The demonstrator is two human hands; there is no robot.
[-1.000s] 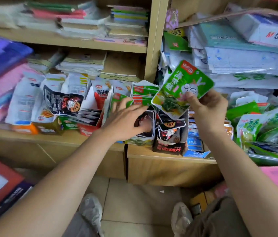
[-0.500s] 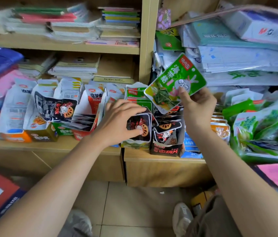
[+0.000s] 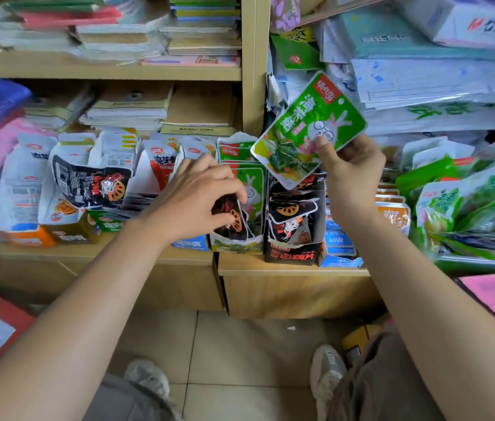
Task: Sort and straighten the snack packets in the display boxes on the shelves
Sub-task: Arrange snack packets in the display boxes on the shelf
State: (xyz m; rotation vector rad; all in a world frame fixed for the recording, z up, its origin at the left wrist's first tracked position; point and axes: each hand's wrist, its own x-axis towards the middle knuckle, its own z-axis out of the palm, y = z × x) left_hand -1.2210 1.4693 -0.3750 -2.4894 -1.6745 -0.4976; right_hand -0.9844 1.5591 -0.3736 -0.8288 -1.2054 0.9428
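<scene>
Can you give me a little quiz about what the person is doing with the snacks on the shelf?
1. True or false: the right hand holds a green packet up above the black box.
2. What does the left hand pinch? A) a spoon B) a black packet C) a cup
3. Fill the gap: the grey shoes stand on a ____ floor.
Key: 1 true; 2 B; 3 tiled.
</scene>
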